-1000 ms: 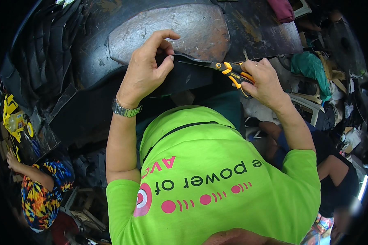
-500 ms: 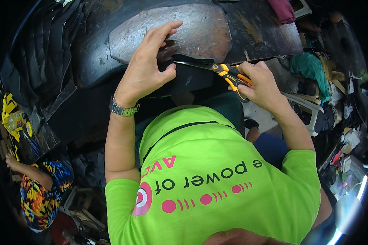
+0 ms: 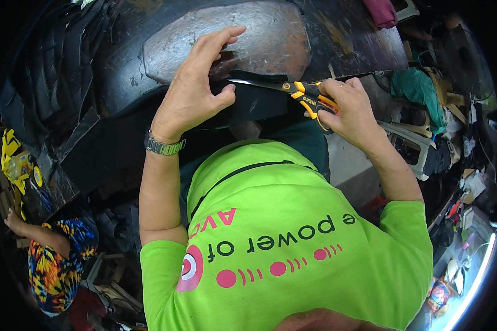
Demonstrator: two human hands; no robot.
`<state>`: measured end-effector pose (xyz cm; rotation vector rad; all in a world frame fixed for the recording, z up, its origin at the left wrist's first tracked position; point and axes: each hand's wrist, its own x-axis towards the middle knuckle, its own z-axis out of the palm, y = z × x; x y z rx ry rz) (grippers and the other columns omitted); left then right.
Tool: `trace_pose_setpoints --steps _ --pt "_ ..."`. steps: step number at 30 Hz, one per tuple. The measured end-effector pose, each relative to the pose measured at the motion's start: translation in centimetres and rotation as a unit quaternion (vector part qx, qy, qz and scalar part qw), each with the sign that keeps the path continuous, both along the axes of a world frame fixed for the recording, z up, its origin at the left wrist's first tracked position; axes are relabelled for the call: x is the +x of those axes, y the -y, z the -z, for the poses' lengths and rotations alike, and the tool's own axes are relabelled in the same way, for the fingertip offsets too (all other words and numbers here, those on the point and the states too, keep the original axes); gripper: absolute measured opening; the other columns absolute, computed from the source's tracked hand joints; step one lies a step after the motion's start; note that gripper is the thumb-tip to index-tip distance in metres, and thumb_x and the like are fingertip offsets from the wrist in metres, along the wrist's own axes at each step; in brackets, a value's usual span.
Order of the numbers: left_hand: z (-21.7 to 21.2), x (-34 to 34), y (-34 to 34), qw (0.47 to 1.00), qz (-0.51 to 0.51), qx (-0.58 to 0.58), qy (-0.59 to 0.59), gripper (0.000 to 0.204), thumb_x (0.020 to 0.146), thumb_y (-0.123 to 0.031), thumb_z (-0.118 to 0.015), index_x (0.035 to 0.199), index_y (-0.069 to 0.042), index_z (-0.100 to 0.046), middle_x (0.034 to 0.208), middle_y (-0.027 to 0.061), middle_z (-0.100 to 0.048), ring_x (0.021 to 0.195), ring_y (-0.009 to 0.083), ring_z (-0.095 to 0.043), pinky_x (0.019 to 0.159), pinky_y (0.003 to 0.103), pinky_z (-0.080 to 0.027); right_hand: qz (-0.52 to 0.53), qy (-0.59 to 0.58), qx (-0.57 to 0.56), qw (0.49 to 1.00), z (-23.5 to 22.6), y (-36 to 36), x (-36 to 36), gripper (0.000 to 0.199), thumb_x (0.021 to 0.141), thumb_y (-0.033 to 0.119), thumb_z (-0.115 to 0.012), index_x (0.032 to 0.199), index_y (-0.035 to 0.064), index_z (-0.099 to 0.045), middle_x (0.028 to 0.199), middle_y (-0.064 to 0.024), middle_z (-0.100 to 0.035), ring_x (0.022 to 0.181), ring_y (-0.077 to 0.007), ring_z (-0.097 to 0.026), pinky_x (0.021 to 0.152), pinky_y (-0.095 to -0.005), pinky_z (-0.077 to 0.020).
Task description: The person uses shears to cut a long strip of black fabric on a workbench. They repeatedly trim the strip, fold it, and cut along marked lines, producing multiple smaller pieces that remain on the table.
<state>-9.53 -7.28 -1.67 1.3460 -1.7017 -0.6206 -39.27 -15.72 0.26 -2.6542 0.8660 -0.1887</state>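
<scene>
My right hand (image 3: 350,113) grips scissors (image 3: 301,95) with black and yellow handles. Their blades point left along the edge of a black sheet (image 3: 254,102), by the near rim of a worn brown-grey slab (image 3: 270,38) on the table. Across the slab's near left part reaches my left hand (image 3: 196,91), wearing a metal-band watch. Its fingers are stretched out and the thumb stands apart, close to the scissor tips. Whether its underside touches the slab or the sheet cannot be seen.
Black sheets (image 3: 55,71) are heaped at the dark table's left. A maroon cloth (image 3: 381,12) lies at its far right corner. A green bag (image 3: 417,94) and a pale plastic stool (image 3: 411,146) stand to the right. Another person in a colourful shirt (image 3: 55,270) works at lower left.
The scissors and both hands appear slightly further left and up, along with the whole view. A leg and dark blue clothing behind my right arm have gone from sight.
</scene>
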Motion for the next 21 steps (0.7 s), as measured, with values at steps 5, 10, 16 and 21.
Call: trace_pose_setpoints --steps 5,10,16,21 --pt "0.05 -0.18 0.03 1.000 -0.002 0.013 -0.010 0.079 0.069 0.003 -0.066 0.144 -0.013 -0.049 0.135 0.0102 -0.055 0.125 0.0255 -0.056 0.107 0.036 -0.045 -0.012 -0.014 0.001 1.000 -0.53 -0.04 0.20 0.033 0.072 0.014 -0.077 0.098 0.0075 -0.056 0.080 -0.0089 -0.064 0.077 -0.0267 -0.059 0.078 -0.0370 -0.0365" --pt "0.09 0.15 -0.22 1.000 -0.002 0.008 -0.003 0.075 0.070 0.005 -0.064 0.142 -0.013 -0.050 0.133 0.0124 -0.054 0.122 0.0292 -0.059 0.108 0.038 -0.049 0.005 -0.052 0.028 0.998 -0.92 -0.21 0.51 0.034 0.073 0.013 -0.077 0.098 0.0078 -0.056 0.081 -0.0095 -0.065 0.079 -0.0272 -0.060 0.077 -0.0375 -0.0366" --pt "0.33 0.19 -0.13 1.000 -0.006 -0.006 0.014 0.075 0.070 0.004 -0.065 0.142 -0.013 -0.050 0.134 0.0125 -0.054 0.120 0.0302 -0.060 0.106 0.039 -0.050 -0.024 -0.034 0.001 0.999 -0.64 -0.05 0.41 0.033 0.072 0.010 -0.077 0.097 0.0083 -0.055 0.080 -0.0090 -0.064 0.076 -0.0276 -0.059 0.076 -0.0376 -0.0368" --pt "0.47 0.06 -0.25 1.000 -0.003 -0.009 0.005 0.075 0.070 0.003 -0.066 0.142 -0.014 -0.050 0.134 0.0128 -0.054 0.121 0.0308 -0.059 0.106 0.040 -0.050 -0.038 -0.033 -0.034 0.998 -0.41 0.04 0.30 0.033 0.072 0.009 -0.077 0.097 0.0088 -0.055 0.078 -0.0078 -0.063 0.074 -0.0266 -0.059 0.074 -0.0365 -0.0370"
